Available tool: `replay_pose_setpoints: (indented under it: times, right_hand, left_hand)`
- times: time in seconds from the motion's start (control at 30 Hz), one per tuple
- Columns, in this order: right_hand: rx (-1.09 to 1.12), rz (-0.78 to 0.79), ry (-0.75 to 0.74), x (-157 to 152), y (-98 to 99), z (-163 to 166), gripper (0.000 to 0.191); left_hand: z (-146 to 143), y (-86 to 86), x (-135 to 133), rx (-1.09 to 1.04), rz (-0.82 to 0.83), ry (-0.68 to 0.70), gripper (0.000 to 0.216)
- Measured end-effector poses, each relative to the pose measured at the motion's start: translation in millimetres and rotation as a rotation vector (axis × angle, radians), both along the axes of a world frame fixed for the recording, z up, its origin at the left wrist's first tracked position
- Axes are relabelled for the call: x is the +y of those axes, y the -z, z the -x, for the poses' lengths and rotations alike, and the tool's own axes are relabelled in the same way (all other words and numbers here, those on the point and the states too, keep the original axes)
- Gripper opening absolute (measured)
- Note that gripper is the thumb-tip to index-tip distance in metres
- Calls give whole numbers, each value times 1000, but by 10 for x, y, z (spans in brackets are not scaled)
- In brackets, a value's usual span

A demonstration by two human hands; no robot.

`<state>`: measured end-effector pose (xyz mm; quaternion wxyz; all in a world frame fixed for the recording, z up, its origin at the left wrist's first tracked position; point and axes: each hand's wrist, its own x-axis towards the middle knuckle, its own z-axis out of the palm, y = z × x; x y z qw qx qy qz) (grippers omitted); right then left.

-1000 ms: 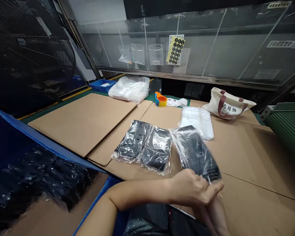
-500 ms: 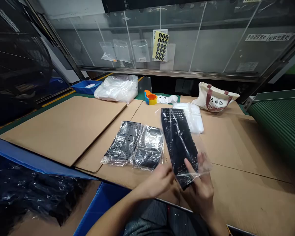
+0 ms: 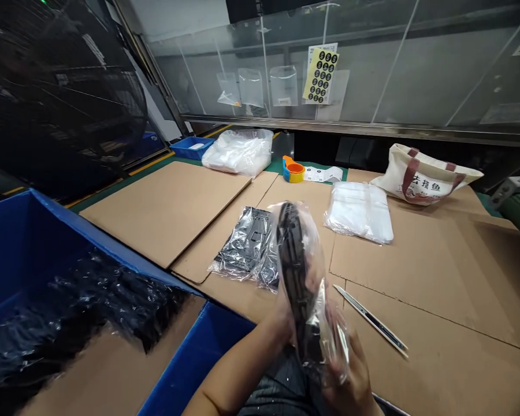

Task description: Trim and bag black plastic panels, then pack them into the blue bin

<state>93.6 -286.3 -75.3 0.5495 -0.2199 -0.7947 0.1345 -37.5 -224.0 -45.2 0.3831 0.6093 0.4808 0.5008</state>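
A slotted black plastic part [image 3: 292, 254] in a clear bag is held up in front of me, turned nearly edge-on. My left hand [image 3: 287, 312] grips it from the left and behind, and some of its fingers show blurred through the plastic. At the lower right, my right hand [image 3: 351, 375] is closed on the loose end of the clear bag [image 3: 323, 323]. Behind the held part lies a bagged black panel [image 3: 245, 240] on the cardboard. Beside that panel, a second bagged black piece [image 3: 267, 268] is mostly covered by the held part.
A craft knife [image 3: 372, 320] lies right of my hands. Beyond it are a stack of clear bags [image 3: 359, 211], a cloth tote [image 3: 429, 176] and an orange-and-yellow tape dispenser [image 3: 293, 170]. To the left, a blue bin [image 3: 8, 242] holds many bagged black pieces [image 3: 82, 312].
The bagged part has turned from face-on to edge-on and come closer. My left hand has moved from beside it to gripping it. The view has swung left, and the knife shows now.
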Motion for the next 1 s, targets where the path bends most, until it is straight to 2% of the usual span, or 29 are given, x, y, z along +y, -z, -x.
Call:
replay_pose_setpoints:
  times: [0.13, 0.23, 0.3, 0.37, 0.4, 0.5, 0.63, 0.7, 0.83, 0.93, 1.0]
  right_hand:
    - [-45, 7, 148, -92, 154, 13, 95]
    - [-83, 161, 155, -140, 224, -16, 83]
    - [-93, 297, 145, -148, 247, -56, 67]
    - [-122, 383, 118, -140, 265, -101, 54]
    - [-133, 404, 100, -134, 274, -122, 51]
    - [-143, 408, 58, -120, 298, -156, 49]
    - [-98, 478, 91, -132, 304, -158, 38]
    - [-100, 511, 95, -130, 306, -170, 35]
    - [-124, 516, 86, -93, 333, -218, 34]
    - [-106, 534, 96, -80, 347, -231, 32]
    - [-89, 555, 83, -95, 345, -212, 32]
  left_hand:
    - [410, -267, 48, -330, 49, -410, 45]
    - [876, -499, 106, -269, -1, -558, 39]
    - [1185, -617, 158, 96, 2, -760, 31]
    - [1437, -672, 221, 574, 162, -931, 23]
    - [1533, -670, 256, 677, 222, -975, 19]
    - [1712, -548, 356, 788, 347, -994, 20]
    - [1813, -293, 432, 884, 443, -918, 26]
    - [1831, -223, 431, 935, 464, -877, 30]
    - [1736, -250, 338, 1034, 441, -844, 40]
    - [1557, -312, 240, 1105, 356, -848, 54]
    - [1444, -304, 206, 1164, 320, -768, 62]
